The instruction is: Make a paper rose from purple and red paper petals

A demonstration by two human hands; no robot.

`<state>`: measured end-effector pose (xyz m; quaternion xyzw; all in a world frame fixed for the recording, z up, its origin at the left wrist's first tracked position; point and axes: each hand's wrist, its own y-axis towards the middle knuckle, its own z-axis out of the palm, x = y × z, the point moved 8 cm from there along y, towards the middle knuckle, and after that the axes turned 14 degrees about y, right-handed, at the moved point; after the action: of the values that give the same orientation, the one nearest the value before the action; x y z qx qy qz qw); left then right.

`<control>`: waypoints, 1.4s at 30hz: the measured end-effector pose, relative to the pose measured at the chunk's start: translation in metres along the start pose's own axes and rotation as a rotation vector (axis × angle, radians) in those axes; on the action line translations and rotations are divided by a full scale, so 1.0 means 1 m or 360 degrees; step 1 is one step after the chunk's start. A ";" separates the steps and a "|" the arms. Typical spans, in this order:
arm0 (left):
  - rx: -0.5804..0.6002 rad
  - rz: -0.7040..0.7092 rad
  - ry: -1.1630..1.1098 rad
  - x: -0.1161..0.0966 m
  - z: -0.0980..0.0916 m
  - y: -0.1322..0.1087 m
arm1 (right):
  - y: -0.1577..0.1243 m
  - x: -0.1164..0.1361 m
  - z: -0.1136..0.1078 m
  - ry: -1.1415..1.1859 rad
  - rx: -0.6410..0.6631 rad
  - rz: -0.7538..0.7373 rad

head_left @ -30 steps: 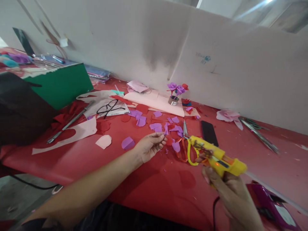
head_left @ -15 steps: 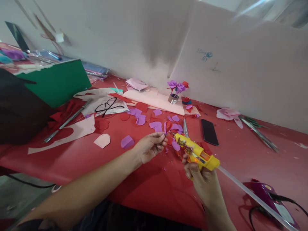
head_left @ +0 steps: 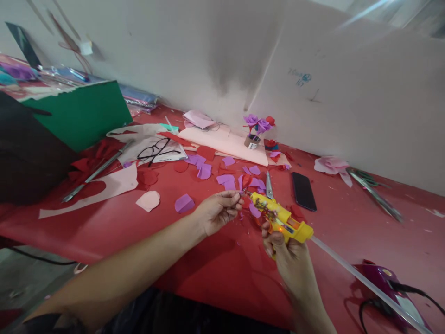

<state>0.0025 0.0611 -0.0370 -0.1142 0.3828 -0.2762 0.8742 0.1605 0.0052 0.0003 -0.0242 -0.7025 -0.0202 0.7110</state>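
Note:
My right hand [head_left: 287,253] grips a yellow glue gun [head_left: 280,218] with a clear glue stick [head_left: 365,283] trailing out behind it. Its nozzle points left at a small red and purple paper piece [head_left: 244,182] pinched in the fingers of my left hand [head_left: 217,211]. Both hands hover over a red table [head_left: 215,273]. Scissors [head_left: 268,186] lie just behind the glue gun.
Purple and red paper cut-outs [head_left: 203,171] litter the table. A black phone [head_left: 303,190], glasses [head_left: 156,150], a tape roll holding paper flowers [head_left: 255,132], a green sheet [head_left: 81,113], a metal ruler [head_left: 95,172] and a purple device [head_left: 392,292] lie around. A white wall [head_left: 313,69] backs the table.
My right hand has brought the glue gun leftward from the right until its nozzle meets the piece in my left hand. My left hand has stayed nearly still.

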 end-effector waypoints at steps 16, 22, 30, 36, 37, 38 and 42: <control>-0.0051 -0.0014 0.0016 -0.001 -0.002 0.000 | 0.004 -0.005 -0.002 -0.0056 -0.0043 -0.0025; -0.0051 -0.0029 0.0015 -0.001 -0.001 -0.001 | 0.004 0.000 -0.001 -0.0103 -0.0046 -0.0058; -0.0027 -0.0007 0.0012 -0.003 0.000 0.000 | 0.002 0.001 0.001 -0.0147 -0.0014 -0.0055; -0.0057 -0.0002 0.0029 -0.003 -0.002 0.000 | 0.002 0.003 0.004 -0.0168 -0.0009 -0.0032; -0.0061 0.0004 0.0035 -0.002 -0.002 0.000 | 0.002 0.003 0.005 -0.0174 -0.0003 -0.0025; -0.0063 0.0010 0.0041 -0.002 -0.003 0.000 | 0.002 0.003 0.005 -0.0174 0.0006 -0.0019; -0.0068 0.0004 0.0056 -0.001 -0.003 0.000 | 0.003 0.003 0.006 -0.0163 0.0012 -0.0022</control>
<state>-0.0003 0.0619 -0.0380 -0.1273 0.4041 -0.2689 0.8650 0.1549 0.0084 0.0033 -0.0176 -0.7382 -0.0213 0.6740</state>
